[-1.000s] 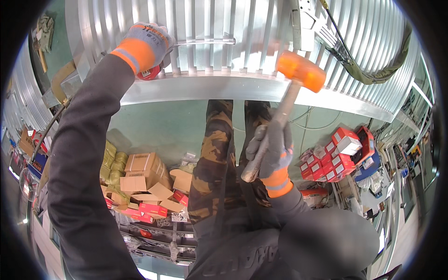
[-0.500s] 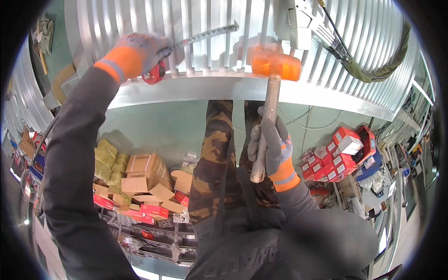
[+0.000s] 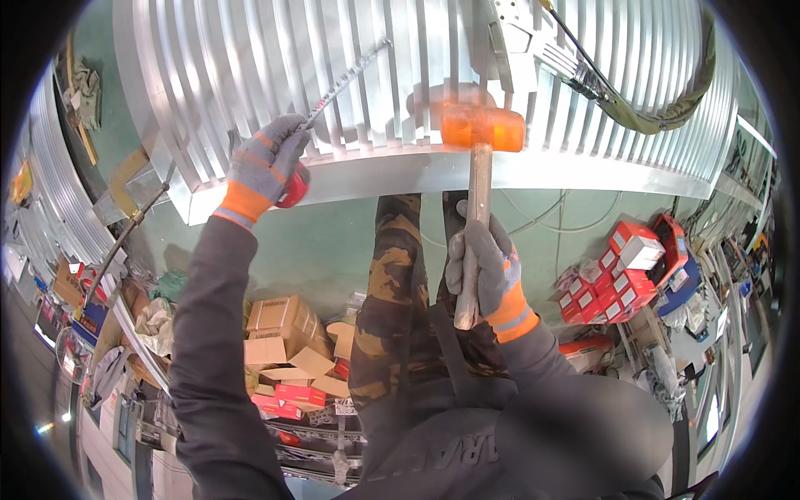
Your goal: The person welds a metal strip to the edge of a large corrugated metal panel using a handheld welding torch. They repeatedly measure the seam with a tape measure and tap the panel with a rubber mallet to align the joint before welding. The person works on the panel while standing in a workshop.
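My left hand (image 3: 265, 162), in a grey and orange glove, is closed round a red tape measure (image 3: 293, 187) at the near edge of the ribbed metal panel (image 3: 333, 171). The tape's blade (image 3: 348, 77) sticks out over the panel, slanting away to the right. My right hand (image 3: 492, 271), gloved alike, grips the wooden handle of a mallet (image 3: 482, 127). Its orange, see-through head points away from me, over the panel's near edge. Part of the tape measure's case is hidden by my left fingers.
A metal tool or fixture (image 3: 512, 50) with a sleeved cable (image 3: 650, 121) rests on the panel's far right part. Open cardboard boxes (image 3: 287, 325) lie on the floor to the left. Red and white boxes (image 3: 612, 283) are stacked to the right. A metal rod (image 3: 125, 237) stands left.
My left hand has come nearer and lower with the tape measure, and the blade now slants more steeply. The mallet stays in my right hand, barely shifted. The view has turned slightly.
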### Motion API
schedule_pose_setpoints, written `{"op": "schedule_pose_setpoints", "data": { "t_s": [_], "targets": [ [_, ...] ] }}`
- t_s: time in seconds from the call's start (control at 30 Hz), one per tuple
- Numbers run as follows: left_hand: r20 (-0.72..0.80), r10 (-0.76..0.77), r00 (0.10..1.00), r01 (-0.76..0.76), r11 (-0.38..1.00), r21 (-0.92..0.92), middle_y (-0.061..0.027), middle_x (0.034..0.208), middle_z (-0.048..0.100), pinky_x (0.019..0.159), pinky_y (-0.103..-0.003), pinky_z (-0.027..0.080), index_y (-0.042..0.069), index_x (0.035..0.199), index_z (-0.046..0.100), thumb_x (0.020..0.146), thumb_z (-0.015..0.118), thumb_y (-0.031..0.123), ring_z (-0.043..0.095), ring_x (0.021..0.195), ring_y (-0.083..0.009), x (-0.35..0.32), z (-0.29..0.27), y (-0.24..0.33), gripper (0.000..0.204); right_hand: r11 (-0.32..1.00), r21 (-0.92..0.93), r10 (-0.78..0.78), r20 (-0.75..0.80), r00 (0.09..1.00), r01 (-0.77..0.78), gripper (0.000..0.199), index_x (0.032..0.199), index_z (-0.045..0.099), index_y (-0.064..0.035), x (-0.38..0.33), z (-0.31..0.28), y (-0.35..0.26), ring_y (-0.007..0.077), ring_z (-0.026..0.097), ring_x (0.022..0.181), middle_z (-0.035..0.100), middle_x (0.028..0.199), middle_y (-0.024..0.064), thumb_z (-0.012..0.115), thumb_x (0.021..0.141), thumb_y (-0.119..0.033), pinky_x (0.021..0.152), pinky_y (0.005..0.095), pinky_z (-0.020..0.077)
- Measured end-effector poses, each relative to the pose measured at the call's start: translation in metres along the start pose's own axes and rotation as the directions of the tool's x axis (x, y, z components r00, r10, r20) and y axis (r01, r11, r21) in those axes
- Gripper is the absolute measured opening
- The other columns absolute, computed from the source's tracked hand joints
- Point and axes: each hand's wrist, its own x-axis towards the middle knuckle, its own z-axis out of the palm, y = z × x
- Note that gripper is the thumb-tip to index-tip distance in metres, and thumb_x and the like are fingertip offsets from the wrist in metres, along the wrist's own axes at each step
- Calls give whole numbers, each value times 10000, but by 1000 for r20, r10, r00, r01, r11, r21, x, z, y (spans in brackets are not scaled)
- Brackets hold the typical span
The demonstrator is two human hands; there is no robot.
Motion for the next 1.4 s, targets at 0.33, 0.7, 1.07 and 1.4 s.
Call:
{"op": "schedule_pose_setpoints", "data": {
  "t_s": [0.33, 0.7, 1.07, 1.4],
  "targets": [
    [356, -3, 934, -305, 511, 804, -124, 1010, 660, 758, -450, 531, 113, 1116, 611, 1062, 448, 358, 677, 881, -333, 60, -49, 23, 299, 999, 15, -29, 7, 1000, 29, 387, 1185, 516, -23, 3, -2, 3, 140, 591, 589, 552, 822, 55, 557, 1000, -360, 484, 291, 494],
    [298, -34, 954, -267, 358, 895, -70, 1126, 595, 744, -438, 600, 135, 1161, 619, 889, 660, 126, 694, 972, -303, 41, -3, 30, 275, 999, 3, -37, 32, 999, 37, 457, 1284, 506, -11, 5, -9, 4, 138, 580, 576, 550, 814, 49, 559, 999, -364, 479, 287, 488],
    [366, 160, 917, -394, 210, 895, -75, 1028, 589, 718, -405, 607, 161, 1060, 661, 771, 747, 144, 687, 934, -288, 43, 3, 18, 302, 999, 10, -38, 44, 998, 38, 526, 1397, 459, -7, 5, -8, 5, 129, 573, 564, 556, 813, 36, 545, 1012, -356, 483, 277, 480],
    [424, -8, 906, -419, 139, 897, -64, 1060, 612, 753, -372, 617, 89, 1062, 640, 868, 666, 84, 684, 957, -262, 61, -7, 44, 196, 999, -31, -6, 24, 1000, 6, 559, 1425, 443, 2, 6, -8, 4, 122, 569, 550, 559, 805, 30, 556, 1011, -356, 476, 269, 478]
  ]
}}
